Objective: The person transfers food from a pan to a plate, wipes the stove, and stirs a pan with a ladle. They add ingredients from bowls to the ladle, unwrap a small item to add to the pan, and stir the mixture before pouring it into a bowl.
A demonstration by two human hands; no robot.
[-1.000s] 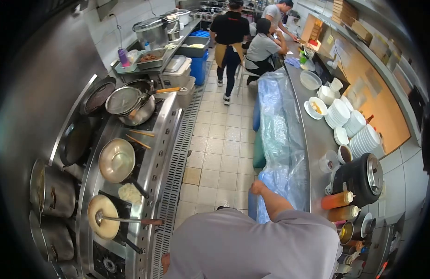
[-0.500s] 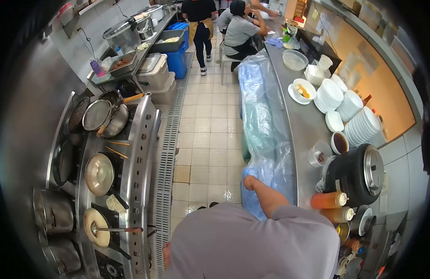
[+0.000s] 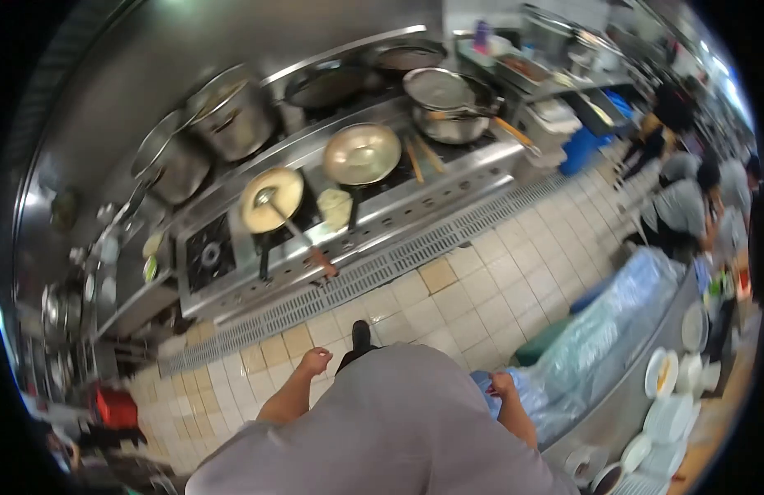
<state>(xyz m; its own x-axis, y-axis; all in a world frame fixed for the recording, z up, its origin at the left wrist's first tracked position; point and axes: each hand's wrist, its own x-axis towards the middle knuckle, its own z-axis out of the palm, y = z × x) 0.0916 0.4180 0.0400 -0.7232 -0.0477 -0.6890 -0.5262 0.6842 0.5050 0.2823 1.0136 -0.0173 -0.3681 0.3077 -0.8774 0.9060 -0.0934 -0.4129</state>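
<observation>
My left hand (image 3: 316,361) hangs over the tiled floor in front of the stove, its fingers curled; nothing can be made out in it. My right hand (image 3: 503,384) is beside the blue plastic sheeting (image 3: 555,388), fingers bent, and whether it grips anything is unclear. Beyond my left hand, a pan of pale batter or sauce (image 3: 284,191) sits on the stove with a ladle (image 3: 289,216) resting in it. To its right is a shallow metal pan (image 3: 362,157). A pale cloth (image 3: 335,209) lies between their handles.
Large pots (image 3: 231,115) stand behind the stove at the left. A floor drain grate (image 3: 382,268) runs along its front. A red container (image 3: 118,407) is at the lower left. Stacked white dishes (image 3: 669,421) stand on the right counter. Other people (image 3: 677,206) are at the upper right.
The view has swung left toward the stove. My left hand now shows in full, away from my body. My right hand remains near the plastic sheeting.
</observation>
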